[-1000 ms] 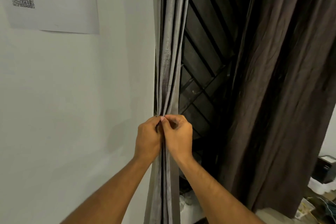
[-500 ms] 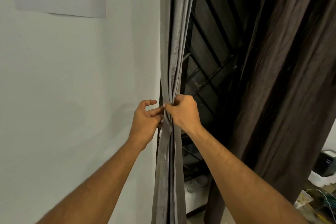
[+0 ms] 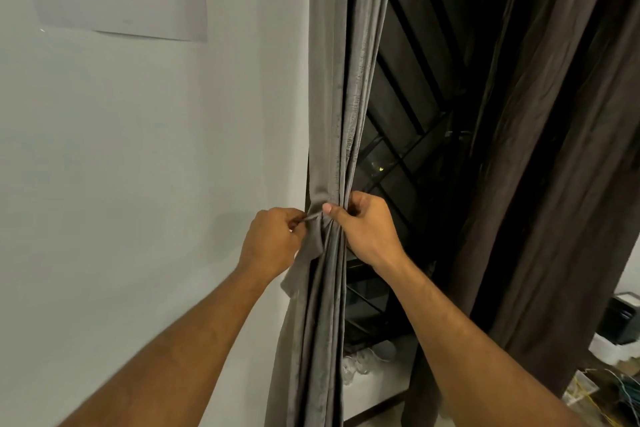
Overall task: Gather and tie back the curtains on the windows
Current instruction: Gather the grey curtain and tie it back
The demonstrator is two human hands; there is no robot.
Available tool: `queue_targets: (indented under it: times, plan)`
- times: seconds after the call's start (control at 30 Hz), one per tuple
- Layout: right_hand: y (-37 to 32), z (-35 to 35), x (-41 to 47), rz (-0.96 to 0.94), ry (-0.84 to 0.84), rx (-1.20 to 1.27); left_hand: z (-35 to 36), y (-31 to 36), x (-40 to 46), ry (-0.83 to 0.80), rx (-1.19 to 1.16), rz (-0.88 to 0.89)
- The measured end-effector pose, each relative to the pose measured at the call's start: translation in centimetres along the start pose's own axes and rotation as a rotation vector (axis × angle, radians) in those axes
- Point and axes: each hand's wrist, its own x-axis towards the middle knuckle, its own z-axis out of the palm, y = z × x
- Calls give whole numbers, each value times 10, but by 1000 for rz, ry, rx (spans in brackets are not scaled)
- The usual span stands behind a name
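"Where's the curtain?"

"Grey curtain (image 3: 341, 135) bunched beside the wall (image 3: 138, 166). My right hand (image 3: 369, 229) grips it; my left hand (image 3: 273, 243) pinches the tie (image 3: 313, 218). Knot unfinished; brown curtain (image 3: 540, 149) loose."

Bare forearms, no sleeves, nothing on wrists.

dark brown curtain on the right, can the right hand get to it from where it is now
Probably yes: the dark brown curtain hangs just beyond the right hand with nothing between, but that hand must first release the grey curtain.
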Motion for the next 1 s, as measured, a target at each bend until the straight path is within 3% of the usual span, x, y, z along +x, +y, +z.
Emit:
queue_targets:
  times: [0.07, 0.17, 0.3, 0.47, 0.57, 0.63, 0.77, 0.87, 0.93, 1.0]
  plan:
    - [0, 0, -2, 23, -64, 124, 4, 4, -2, 61, -12, 2]
    - [1, 2, -3, 56, -159, 292, 9, 10, -6, 144, -241, -55]
    - [3, -4, -1, 143, -261, 446, 14, 10, -9, 5, -664, -152]
    - [11, 2, 2, 357, -297, 733, 22, 1, -6, -96, -904, -328]
    - [11, 1, 3, 346, -414, 688, 26, -10, -3, -91, -1125, -488]
    - [6, 0, 6, 329, -432, 581, 26, -14, -1, -144, -1217, -419]
    - [-14, 2, 19, 286, -337, 289, 30, -8, 1, -239, -1041, -240]
    - [-23, -1, 25, 237, -367, 109, 32, -2, 3, -191, -734, -238]
    - [-22, -4, 24, 205, -357, 63, 31, -1, 3, -141, -648, -273]
    - [-14, -6, 22, 142, -146, 67, 29, 0, 1, -122, -639, -311]
